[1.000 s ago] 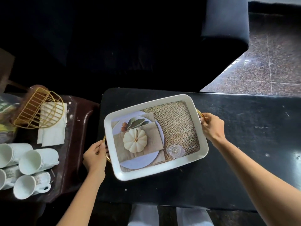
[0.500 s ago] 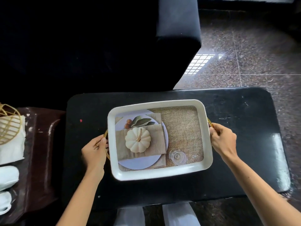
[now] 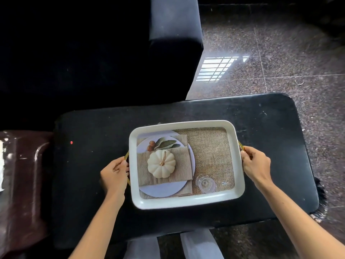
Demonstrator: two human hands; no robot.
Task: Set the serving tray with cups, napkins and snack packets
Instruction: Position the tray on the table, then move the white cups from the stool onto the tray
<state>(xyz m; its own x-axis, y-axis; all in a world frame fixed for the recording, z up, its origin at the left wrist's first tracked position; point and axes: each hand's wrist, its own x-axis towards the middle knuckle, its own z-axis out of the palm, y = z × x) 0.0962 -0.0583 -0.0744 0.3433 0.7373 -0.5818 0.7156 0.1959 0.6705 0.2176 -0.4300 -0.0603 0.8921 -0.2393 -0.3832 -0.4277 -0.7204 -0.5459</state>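
- The white tray (image 3: 186,201), its base printed with a pumpkin picture, sits level over the middle of the black counter (image 3: 261,128); I cannot tell whether it touches the counter.
- The left grip (image 3: 114,173) is curled round the gold left handle (image 3: 126,156).
- The right grip (image 3: 255,165) is curled round the right handle (image 3: 241,144).
- A brown side table (image 3: 22,174) stands just left of the counter.

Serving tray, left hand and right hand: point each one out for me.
serving tray (image 3: 186,200): head view, white near rim.
left hand (image 3: 114,172): head view, back of hand.
right hand (image 3: 256,165): head view, back of hand.
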